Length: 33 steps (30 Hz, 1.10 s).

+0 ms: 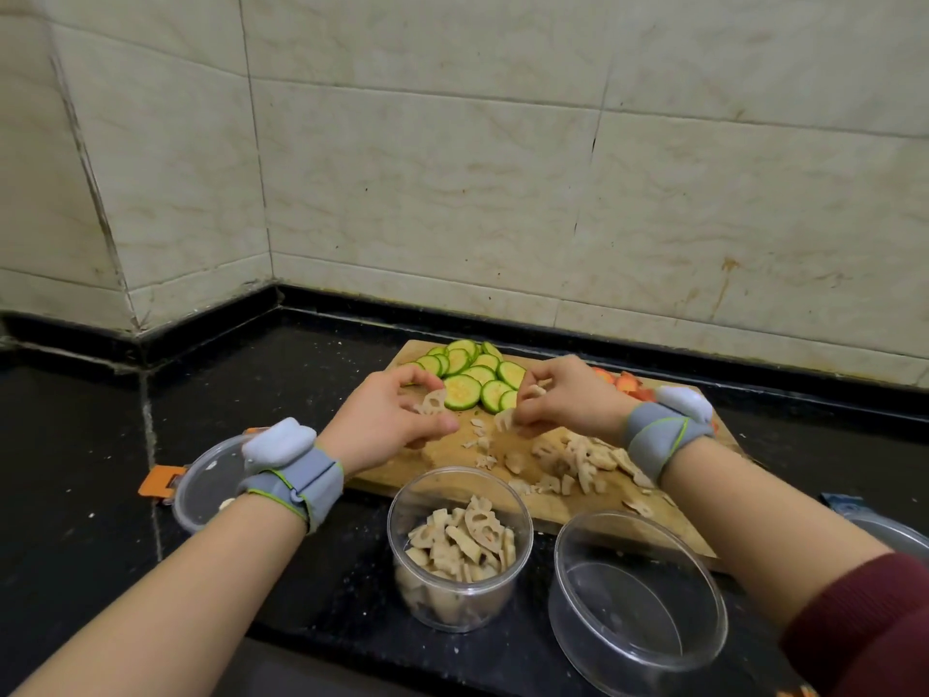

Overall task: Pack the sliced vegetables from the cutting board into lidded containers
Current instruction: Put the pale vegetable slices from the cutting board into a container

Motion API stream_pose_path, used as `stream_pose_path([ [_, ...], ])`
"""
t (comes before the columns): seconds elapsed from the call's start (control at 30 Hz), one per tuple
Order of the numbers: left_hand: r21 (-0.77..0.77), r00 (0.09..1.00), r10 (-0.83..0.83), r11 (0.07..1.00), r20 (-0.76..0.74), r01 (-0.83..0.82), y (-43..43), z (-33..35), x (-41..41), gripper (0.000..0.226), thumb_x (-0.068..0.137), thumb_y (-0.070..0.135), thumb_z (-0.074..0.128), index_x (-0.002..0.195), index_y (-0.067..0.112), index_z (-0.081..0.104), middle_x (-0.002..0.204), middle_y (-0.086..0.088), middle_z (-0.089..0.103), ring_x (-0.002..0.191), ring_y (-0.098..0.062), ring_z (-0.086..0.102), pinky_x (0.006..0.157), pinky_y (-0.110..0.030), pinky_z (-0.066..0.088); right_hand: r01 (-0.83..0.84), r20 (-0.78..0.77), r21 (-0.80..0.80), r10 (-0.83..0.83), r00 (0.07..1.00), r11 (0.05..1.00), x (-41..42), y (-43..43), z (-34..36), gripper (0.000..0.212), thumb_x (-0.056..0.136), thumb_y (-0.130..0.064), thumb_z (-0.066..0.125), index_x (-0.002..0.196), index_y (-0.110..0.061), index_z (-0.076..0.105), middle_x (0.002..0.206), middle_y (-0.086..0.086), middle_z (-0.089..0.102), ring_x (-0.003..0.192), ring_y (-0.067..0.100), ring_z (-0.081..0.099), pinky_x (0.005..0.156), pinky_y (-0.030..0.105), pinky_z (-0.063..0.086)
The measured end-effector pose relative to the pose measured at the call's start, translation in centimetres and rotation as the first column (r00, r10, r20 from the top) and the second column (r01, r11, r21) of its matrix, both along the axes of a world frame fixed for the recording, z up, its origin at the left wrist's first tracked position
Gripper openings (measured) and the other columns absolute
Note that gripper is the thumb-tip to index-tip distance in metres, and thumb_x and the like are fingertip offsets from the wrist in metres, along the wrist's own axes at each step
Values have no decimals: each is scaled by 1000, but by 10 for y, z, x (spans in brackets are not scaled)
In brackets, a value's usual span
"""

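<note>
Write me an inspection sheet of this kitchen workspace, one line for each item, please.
Surface: black stone counter with small specks; wooden cutting board lies on it.
Job's things: green round vegetable slices and orange pieces at the board's far side; pale lotus root slices at its near side; clear round container partly filled with lotus root; second clear round container empty; clear lid with orange clip beside the left wrist.
Clutter: clear item with a blue part at the right edge, mostly hidden.
Grippers: left hand and right hand each pinch lotus root slices above the board; grey wrist bands on both.
Cables: nothing seen.
Surroundings: beige tiled wall, stained.
</note>
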State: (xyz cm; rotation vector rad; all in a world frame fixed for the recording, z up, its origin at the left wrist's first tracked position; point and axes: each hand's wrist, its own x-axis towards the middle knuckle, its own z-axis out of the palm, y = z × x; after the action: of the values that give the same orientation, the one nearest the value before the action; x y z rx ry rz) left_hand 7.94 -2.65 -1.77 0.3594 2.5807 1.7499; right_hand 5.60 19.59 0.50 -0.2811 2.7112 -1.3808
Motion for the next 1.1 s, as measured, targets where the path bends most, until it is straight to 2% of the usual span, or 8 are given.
stream_pose_path([
  [0.23, -174, 994, -15, 985, -104, -3, -5, -11, 27, 37, 63, 36, 85, 93, 33, 63, 63, 5, 54, 61, -9, 49, 65, -27, 41, -135, 44, -52, 137, 990, 989, 38, -16, 15, 13, 77, 9, 69, 83, 1, 61, 77, 20, 62, 69, 27, 68, 71, 32, 61],
  [0.37, -368, 983, -19, 929, -182, -51, -5, -13, 47, 41, 66, 40, 82, 100, 34, 60, 79, 8, 60, 71, -7, 54, 68, -22, 42, -201, 13, 175, 202, 979, 964, 50, -28, 8, 11, 76, 1, 73, 76, -1, 62, 78, 20, 69, 71, 27, 71, 75, 40, 61],
  [0.43, -463, 974, -24, 882, -224, -85, -4, -12, 55, 42, 67, 41, 81, 102, 34, 58, 89, 7, 62, 84, -8, 57, 74, -24, 44, -201, -46, 319, 227, 973, 926, 56, -35, 3, 9, 74, -4, 73, 76, -2, 65, 75, 15, 71, 66, 20, 69, 68, 27, 60],
  [0.5, -524, 973, -50, 848, -225, -77, -3, -11, 60, 38, 68, 41, 79, 99, 32, 58, 91, 7, 62, 85, -9, 57, 73, -23, 44, -203, -94, 454, 273, 957, 868, 63, -41, 2, 9, 73, -11, 74, 76, -12, 66, 69, 0, 65, 59, 7, 58, 54, 8, 43],
  [0.6, -587, 976, -95, 808, -198, -41, -4, -10, 62, 31, 71, 40, 78, 96, 27, 64, 93, 9, 63, 87, -7, 58, 72, -21, 44, -234, -74, 538, 322, 944, 810, 70, -44, 3, 15, 72, -17, 77, 81, -20, 65, 66, -10, 55, 58, 4, 47, 51, 13, 35],
  [0.83, -607, 962, -96, 790, -256, -83, -10, -14, 63, 13, 79, 32, 71, 91, 27, 72, 104, 5, 63, 103, -13, 53, 91, -29, 42, -309, 74, 389, 305, 949, 868, 75, -38, 7, 28, 71, -6, 79, 96, -11, 68, 93, 3, 72, 94, 24, 68, 89, 36, 54],
  [1.0, -654, 984, -90, 756, -151, -31, -10, -16, 61, 15, 80, 35, 70, 92, 26, 74, 120, 9, 53, 113, -9, 45, 95, -26, 37, -213, -65, 572, 302, 951, 792, 80, -40, 6, 15, 78, -15, 72, 93, -15, 73, 84, -3, 70, 74, 10, 61, 62, 9, 45],
  [1.1, -675, 991, -111, 737, -69, 35, -6, -13, 61, 18, 81, 32, 70, 93, 21, 77, 117, 8, 61, 98, -4, 48, 82, -19, 36, -219, -68, 710, 374, 925, 670, 85, -45, -1, 24, 80, -21, 68, 103, -20, 74, 93, -5, 74, 81, 9, 63, 61, 11, 43],
])
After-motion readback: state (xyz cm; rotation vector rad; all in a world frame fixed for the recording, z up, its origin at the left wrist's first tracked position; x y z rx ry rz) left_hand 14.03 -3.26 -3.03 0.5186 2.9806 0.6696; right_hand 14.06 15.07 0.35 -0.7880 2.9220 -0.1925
